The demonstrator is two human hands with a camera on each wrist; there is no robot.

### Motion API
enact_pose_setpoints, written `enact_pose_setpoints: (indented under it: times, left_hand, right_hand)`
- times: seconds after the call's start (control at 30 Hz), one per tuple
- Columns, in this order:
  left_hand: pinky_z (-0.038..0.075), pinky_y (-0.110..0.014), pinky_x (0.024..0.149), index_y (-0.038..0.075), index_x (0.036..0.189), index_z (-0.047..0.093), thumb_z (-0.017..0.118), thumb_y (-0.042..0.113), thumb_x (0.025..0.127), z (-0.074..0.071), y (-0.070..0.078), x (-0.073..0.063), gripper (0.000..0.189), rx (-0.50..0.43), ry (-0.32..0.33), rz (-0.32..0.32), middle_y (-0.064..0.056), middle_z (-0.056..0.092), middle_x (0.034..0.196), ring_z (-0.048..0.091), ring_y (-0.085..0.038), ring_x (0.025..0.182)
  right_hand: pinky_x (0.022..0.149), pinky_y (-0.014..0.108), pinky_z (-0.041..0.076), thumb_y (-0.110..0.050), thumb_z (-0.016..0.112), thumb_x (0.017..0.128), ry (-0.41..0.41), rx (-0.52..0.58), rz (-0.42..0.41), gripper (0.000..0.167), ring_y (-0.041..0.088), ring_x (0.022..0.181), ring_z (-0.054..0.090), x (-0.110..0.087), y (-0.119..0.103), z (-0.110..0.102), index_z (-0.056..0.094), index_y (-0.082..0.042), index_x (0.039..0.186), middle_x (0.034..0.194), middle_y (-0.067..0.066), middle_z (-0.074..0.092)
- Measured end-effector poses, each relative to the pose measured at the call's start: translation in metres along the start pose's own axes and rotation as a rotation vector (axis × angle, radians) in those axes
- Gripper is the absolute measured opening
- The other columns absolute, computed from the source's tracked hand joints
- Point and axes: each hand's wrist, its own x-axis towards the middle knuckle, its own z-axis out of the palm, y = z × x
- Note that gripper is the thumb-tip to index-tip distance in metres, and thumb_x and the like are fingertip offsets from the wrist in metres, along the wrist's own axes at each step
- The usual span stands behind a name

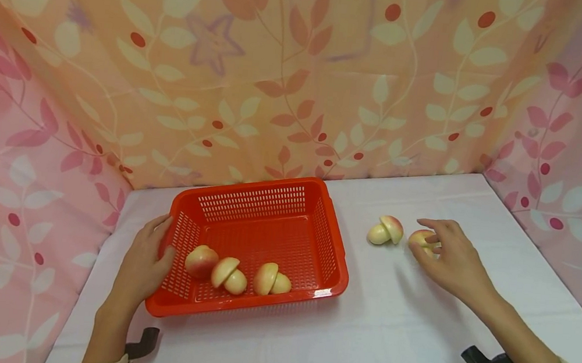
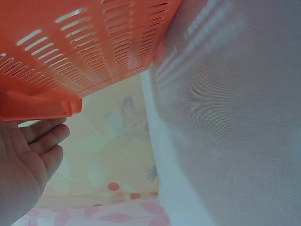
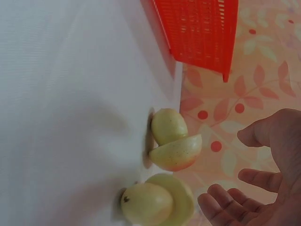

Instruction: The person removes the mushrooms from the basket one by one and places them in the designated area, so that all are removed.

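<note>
My left hand [image 1: 142,261] rests at the left rim of a red plastic basket [image 1: 253,302]. In the left wrist view its fingers [image 2: 47,136] lie fairly straight against the outside of the basket's rim [image 2: 37,106]. My right hand [image 1: 454,257] hovers over a mushroom-shaped piece [image 1: 421,236], cream with a blushed cap, thumb and fingers spread around it. The right wrist view shows a gap between the fingers [image 3: 256,179] and that piece [image 3: 148,203]. Just left of it lies another mushroom-shaped piece [image 1: 386,230] on the white cloth.
Three similar pieces lie along the near side inside the basket: one rounded red piece [image 1: 201,262], a middle one [image 1: 229,275] and a right one [image 1: 272,280]. Floral curtains [image 1: 301,77] enclose the white-covered table [image 1: 360,340] at the back and sides.
</note>
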Motion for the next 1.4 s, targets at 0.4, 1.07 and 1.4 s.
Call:
enact_pose_setpoints:
  times: [0.4, 1.07, 1.4]
  left_hand:
    - [0.040, -0.079, 0.112, -0.001, 0.161, 0.040, 0.055, 0.008, 0.097, -0.003, -0.001, 0.000, 0.066, 0.011, 0.008, 0.016, -0.026, 0.040, 0.164, 0.041, -0.051, 0.147]
    - [0.041, -0.078, 0.112, 0.000, 0.161, 0.040, 0.055, 0.008, 0.097, 0.000, 0.001, 0.001, 0.066, 0.007, 0.008, 0.019, -0.025, 0.041, 0.164, 0.041, -0.050, 0.147]
    - [0.040, -0.078, 0.113, 0.000, 0.161, 0.039, 0.056, 0.009, 0.097, 0.001, 0.000, -0.001, 0.066, 0.004, 0.005, 0.007, -0.025, 0.041, 0.164, 0.041, -0.050, 0.148]
  right_hand:
    - [0.085, 0.060, 0.063, -0.024, 0.079, 0.093, -0.032, 0.013, -0.072, 0.050, 0.040, 0.103, 0.075, 0.017, -0.030, 0.007, 0.065, -0.005, 0.137, 0.126, 0.019, 0.061]
    - [0.089, 0.052, 0.063, -0.023, 0.077, 0.095, -0.118, 0.098, -0.165, 0.047, 0.030, 0.111, 0.070, 0.028, -0.080, 0.023, 0.065, -0.009, 0.138, 0.133, 0.011, 0.062]
    - [0.090, 0.045, 0.065, -0.018, 0.079, 0.093, -0.149, 0.119, -0.284, 0.049, 0.025, 0.112, 0.069, 0.039, -0.102, 0.032, 0.065, -0.010, 0.139, 0.138, 0.009, 0.059]
